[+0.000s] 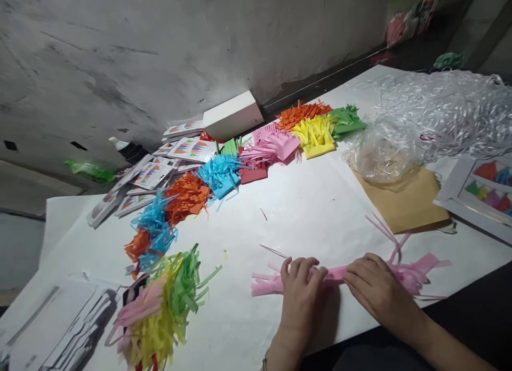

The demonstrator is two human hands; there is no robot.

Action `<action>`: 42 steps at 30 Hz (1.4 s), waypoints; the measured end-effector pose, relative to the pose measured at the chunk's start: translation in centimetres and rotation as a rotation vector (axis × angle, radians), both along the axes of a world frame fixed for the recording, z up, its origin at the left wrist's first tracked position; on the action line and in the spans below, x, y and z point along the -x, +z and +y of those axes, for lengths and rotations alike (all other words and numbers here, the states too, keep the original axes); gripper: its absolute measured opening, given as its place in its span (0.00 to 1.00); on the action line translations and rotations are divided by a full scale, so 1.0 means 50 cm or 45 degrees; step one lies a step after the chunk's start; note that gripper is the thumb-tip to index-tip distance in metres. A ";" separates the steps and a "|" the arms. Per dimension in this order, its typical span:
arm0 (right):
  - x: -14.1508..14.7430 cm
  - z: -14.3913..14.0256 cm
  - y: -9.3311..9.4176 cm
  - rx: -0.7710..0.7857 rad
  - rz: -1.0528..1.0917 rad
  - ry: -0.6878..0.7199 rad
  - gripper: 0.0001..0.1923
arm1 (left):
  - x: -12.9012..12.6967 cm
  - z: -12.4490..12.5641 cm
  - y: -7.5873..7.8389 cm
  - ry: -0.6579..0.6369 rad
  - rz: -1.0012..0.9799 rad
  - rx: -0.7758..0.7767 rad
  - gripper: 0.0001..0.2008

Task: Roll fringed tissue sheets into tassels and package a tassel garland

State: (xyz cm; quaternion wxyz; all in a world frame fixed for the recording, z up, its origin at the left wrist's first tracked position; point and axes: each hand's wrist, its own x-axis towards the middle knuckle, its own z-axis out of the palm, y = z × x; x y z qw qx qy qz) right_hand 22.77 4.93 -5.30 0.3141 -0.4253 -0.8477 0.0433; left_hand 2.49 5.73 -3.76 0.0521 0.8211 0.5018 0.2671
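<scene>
A strip of pink fringed tissue paper lies across the white table near its front edge, its cut strands spreading out at both ends. My left hand is closed over its left half, with fingers curled around the paper. On the right half, my right hand pinches the same paper close to its middle. Between the two hands shows a short, narrow, bunched stretch of pink. Both thumbs are mostly hidden. Left of my hands lies a loose heap of green, yellow and pink paper tassels.
Folded fringed bundles, including yellow and blue ones, curve along the back. Printed packets and a white box stand by the wall. At right are clear string, a brown envelope and a windowed box; flat white boxes lie front left.
</scene>
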 end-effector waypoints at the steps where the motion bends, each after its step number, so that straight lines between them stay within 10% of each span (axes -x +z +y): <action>1: 0.003 0.000 0.000 0.000 0.001 0.002 0.12 | 0.001 -0.003 -0.005 -0.051 -0.021 -0.057 0.09; 9: -0.023 -0.003 -0.006 0.038 -0.066 -0.012 0.18 | 0.020 -0.018 -0.036 -0.146 -0.158 -0.025 0.08; 23: -0.028 0.033 0.024 0.132 -0.125 -0.325 0.12 | -0.015 -0.029 0.001 0.384 0.137 0.280 0.07; 30: -0.003 0.018 0.006 0.063 -0.043 0.085 0.15 | -0.008 -0.027 -0.010 0.284 -0.007 0.232 0.11; 42: 0.018 0.010 -0.009 0.074 -0.007 0.107 0.15 | -0.006 -0.022 -0.004 0.021 -0.064 0.142 0.11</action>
